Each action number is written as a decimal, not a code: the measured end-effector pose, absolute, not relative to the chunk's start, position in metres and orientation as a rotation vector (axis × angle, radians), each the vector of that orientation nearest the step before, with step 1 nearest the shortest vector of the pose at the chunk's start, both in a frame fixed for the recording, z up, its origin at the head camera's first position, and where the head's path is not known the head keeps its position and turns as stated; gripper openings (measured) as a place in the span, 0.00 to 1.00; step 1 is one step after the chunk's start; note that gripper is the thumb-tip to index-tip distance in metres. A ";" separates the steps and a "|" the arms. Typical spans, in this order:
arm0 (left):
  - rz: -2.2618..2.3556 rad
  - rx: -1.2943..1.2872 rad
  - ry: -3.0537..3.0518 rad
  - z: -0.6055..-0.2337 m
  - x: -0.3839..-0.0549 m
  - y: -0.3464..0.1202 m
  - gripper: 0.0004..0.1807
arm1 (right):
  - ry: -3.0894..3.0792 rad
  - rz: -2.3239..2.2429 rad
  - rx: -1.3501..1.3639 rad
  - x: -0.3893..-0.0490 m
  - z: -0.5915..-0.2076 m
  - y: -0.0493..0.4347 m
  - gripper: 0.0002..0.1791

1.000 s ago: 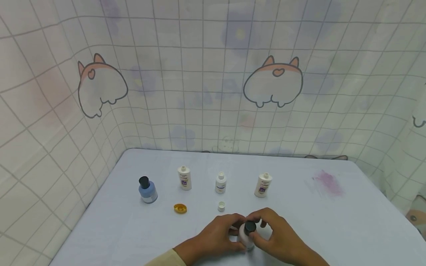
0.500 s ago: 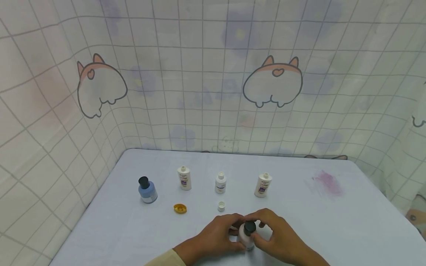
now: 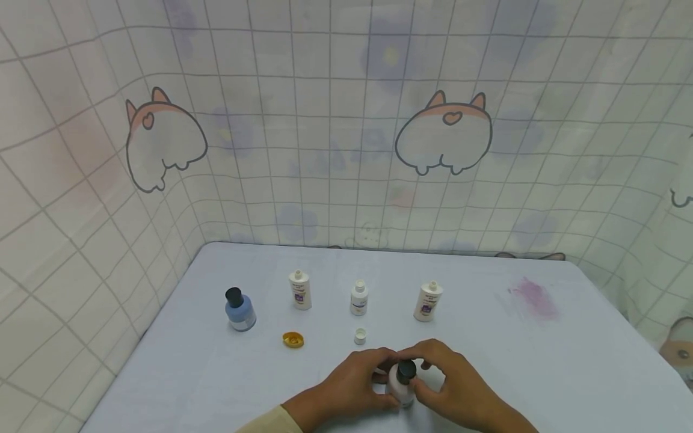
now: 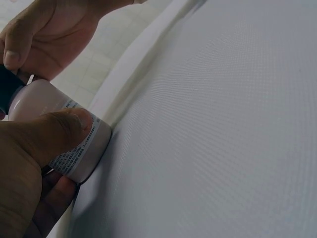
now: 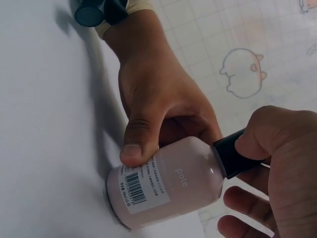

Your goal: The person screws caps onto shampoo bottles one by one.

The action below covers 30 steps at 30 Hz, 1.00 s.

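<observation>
A pale pink bottle (image 5: pixel 185 171) with a printed barcode label stands on the white table near its front edge. My left hand (image 3: pixel 352 382) grips the bottle's body, thumb across the label in both wrist views. At the neck, my right hand (image 3: pixel 457 385) pinches the black cap (image 5: pixel 233 153) between thumb and fingers; the cap sits on the bottle. Just beyond the hands lies a small white cap (image 3: pixel 360 336), and left of it an orange-yellow cap (image 3: pixel 293 340).
Farther back stand a blue bottle (image 3: pixel 240 313) with a black cap and three uncapped white bottles: a left one (image 3: pixel 300 291), a smaller middle one (image 3: pixel 359 299) and a right one (image 3: pixel 428 302). A pink stain (image 3: pixel 534 297) marks the table's right side. Grid-patterned fabric (image 3: pixel 335 120) encloses the back and sides.
The right thumb shifts slightly at the black cap. Both hands keep their places around the pink bottle, and the other objects stay put.
</observation>
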<state>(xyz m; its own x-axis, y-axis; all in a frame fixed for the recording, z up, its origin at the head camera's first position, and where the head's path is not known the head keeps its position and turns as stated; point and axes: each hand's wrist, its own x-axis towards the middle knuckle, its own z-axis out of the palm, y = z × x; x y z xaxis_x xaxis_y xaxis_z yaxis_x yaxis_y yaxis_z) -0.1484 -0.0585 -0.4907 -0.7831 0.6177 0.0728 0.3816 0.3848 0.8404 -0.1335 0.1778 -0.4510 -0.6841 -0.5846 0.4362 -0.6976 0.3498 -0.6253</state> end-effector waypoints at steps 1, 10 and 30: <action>1.351 0.880 2.392 -0.491 -0.148 -0.058 0.33 | -2.466 1.249 1.180 -0.134 -0.451 0.178 0.31; 1.357 0.859 2.376 -0.490 -0.149 -0.058 0.33 | -2.512 1.224 1.099 -0.134 -0.452 0.178 0.29; 1.355 0.861 2.373 -0.490 -0.149 -0.059 0.34 | -2.472 1.243 1.187 -0.135 -0.452 0.178 0.32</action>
<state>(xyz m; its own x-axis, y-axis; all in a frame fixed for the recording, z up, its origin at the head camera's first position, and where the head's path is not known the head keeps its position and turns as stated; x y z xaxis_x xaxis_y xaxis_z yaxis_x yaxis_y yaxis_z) -0.1486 -0.0589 -0.4899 -0.7849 0.6174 0.0534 0.3597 0.3838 0.8505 -0.1345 0.1776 -0.4517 -0.6819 -0.5906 0.4315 -0.6985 0.3508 -0.6238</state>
